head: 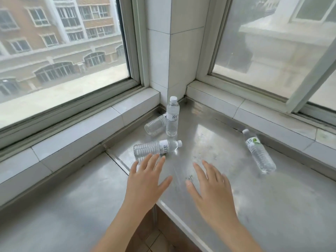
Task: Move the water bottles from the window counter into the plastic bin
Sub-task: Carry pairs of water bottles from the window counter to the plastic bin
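My hands, left (145,180) and right (211,186), hover spread and empty over the counter (272,206); nearest bottle (156,148) lies crosswise just beyond my left fingertips, cap pointing right.

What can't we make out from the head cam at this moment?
- Plastic bin: not in the head view at all; its place is unknown.
- Lying bottle behind the upright bottle: the rear bottle has its neck and cap hidden by the upright one.
- Left hand and nearest bottle: fingertips overlap it, contact unclear.
- Right bottle: label blurred, text unreadable.
- Right hand: palm side hidden.
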A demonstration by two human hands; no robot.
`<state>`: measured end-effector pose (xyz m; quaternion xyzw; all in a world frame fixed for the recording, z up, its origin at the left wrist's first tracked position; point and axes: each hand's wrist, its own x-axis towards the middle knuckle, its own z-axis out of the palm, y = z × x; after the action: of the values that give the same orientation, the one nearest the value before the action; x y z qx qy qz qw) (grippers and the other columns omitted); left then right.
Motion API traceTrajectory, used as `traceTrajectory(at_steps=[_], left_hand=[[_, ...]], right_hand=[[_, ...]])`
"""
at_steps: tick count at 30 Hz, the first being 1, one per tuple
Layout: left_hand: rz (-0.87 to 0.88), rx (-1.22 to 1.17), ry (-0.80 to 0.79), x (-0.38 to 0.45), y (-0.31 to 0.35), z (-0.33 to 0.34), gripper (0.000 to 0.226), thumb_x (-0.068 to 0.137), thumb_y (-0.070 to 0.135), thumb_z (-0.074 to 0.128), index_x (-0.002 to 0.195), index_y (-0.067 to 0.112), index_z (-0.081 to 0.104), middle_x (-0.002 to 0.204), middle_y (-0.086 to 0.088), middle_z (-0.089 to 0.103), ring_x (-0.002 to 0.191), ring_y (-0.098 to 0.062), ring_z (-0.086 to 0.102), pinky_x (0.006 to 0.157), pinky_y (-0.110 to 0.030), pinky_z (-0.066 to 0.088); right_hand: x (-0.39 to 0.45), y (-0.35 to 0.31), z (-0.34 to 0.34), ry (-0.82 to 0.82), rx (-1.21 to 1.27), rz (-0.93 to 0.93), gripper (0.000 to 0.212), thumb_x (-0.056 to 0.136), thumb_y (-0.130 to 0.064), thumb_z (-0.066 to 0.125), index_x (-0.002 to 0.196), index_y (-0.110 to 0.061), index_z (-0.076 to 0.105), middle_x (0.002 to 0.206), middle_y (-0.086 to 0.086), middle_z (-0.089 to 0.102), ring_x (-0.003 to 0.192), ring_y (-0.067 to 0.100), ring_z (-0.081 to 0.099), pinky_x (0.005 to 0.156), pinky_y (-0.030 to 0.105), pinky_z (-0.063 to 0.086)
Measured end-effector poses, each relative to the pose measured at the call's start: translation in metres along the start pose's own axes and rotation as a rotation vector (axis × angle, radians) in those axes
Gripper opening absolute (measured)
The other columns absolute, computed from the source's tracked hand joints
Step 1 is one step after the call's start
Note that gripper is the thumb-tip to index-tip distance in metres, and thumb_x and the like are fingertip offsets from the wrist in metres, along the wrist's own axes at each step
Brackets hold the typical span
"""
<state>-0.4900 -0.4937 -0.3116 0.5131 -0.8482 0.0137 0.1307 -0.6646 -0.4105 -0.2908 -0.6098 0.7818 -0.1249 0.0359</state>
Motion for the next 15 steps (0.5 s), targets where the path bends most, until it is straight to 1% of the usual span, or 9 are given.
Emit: traceTrajectory(at_steps=[3, 6, 8, 9, 11, 13, 15], left_hand=[[-0.036, 0.007, -0.022, 0.036, -0.001, 0.017, 0.064, 0.086, 0.061, 0.036, 0.124, 0.022, 0.068, 0.128, 0.003, 0.068, 0.123, -0.021, 0.062, 0.097, -0.048, 0.05], [-0.055, 0.024, -0.043, 0.068, -0.006, 0.031, 0.063, 0.086, 0.061, 0.037, 0.125, 0.022, 0.066, 0.128, 0.002, 0.067, 0.122, -0.021, 0.062, 0.097, -0.046, 0.05], [-0.073, 0.021, -0.06, 0.085, -0.014, 0.041, 0.061, 0.085, 0.06, 0.041, 0.124, 0.02, 0.066, 0.127, 0.001, 0.067, 0.121, -0.023, 0.062, 0.095, -0.045, 0.05], [-0.08, 0.023, -0.065, 0.093, -0.019, 0.047, 0.059, 0.085, 0.058, 0.046, 0.124, 0.019, 0.066, 0.127, 0.0, 0.067, 0.12, -0.024, 0.062, 0.094, -0.046, 0.051], [-0.09, 0.02, -0.101, 0.109, -0.03, 0.061, 0.058, 0.079, 0.053, 0.066, 0.125, 0.018, 0.064, 0.125, -0.002, 0.068, 0.117, -0.026, 0.063, 0.092, -0.046, 0.053], [-0.101, 0.027, -0.192, 0.125, -0.039, 0.078, 0.068, 0.065, 0.048, 0.083, 0.123, 0.018, 0.065, 0.122, -0.003, 0.069, 0.113, -0.028, 0.065, 0.088, -0.046, 0.054], [-0.108, 0.054, -0.289, 0.14, -0.047, 0.094, 0.076, 0.051, 0.043, 0.091, 0.12, 0.02, 0.067, 0.119, -0.003, 0.07, 0.107, -0.028, 0.068, 0.084, -0.048, 0.055]], right_hand=[[0.049, 0.007, 0.009, -0.022, 0.022, -0.03, 0.061, 0.089, -0.055, 0.028, 0.136, -0.022, 0.05, 0.142, 0.007, 0.05, 0.13, 0.027, 0.047, 0.103, 0.052, 0.04], [0.095, 0.011, 0.022, -0.045, 0.036, -0.082, 0.062, 0.089, -0.055, 0.027, 0.139, -0.023, 0.046, 0.144, 0.008, 0.047, 0.131, 0.028, 0.045, 0.106, 0.052, 0.036], [0.12, 0.01, 0.031, -0.069, 0.036, -0.115, 0.063, 0.09, -0.056, 0.026, 0.141, -0.023, 0.042, 0.146, 0.007, 0.045, 0.134, 0.027, 0.042, 0.107, 0.051, 0.034], [0.132, 0.01, 0.036, -0.079, 0.04, -0.129, 0.063, 0.09, -0.056, 0.025, 0.142, -0.024, 0.04, 0.147, 0.007, 0.043, 0.135, 0.026, 0.04, 0.108, 0.051, 0.033], [0.154, 0.009, 0.047, -0.089, 0.05, -0.145, 0.064, 0.089, -0.057, 0.024, 0.142, -0.024, 0.04, 0.148, 0.007, 0.041, 0.136, 0.026, 0.038, 0.108, 0.052, 0.033], [0.174, 0.007, 0.058, -0.092, 0.061, -0.133, 0.066, 0.088, -0.057, 0.024, 0.14, -0.022, 0.042, 0.147, 0.008, 0.043, 0.135, 0.027, 0.039, 0.107, 0.052, 0.033], [0.193, 0.006, 0.07, -0.098, 0.066, -0.107, 0.068, 0.086, -0.058, 0.025, 0.14, -0.021, 0.043, 0.146, 0.01, 0.045, 0.134, 0.029, 0.04, 0.106, 0.053, 0.033]])
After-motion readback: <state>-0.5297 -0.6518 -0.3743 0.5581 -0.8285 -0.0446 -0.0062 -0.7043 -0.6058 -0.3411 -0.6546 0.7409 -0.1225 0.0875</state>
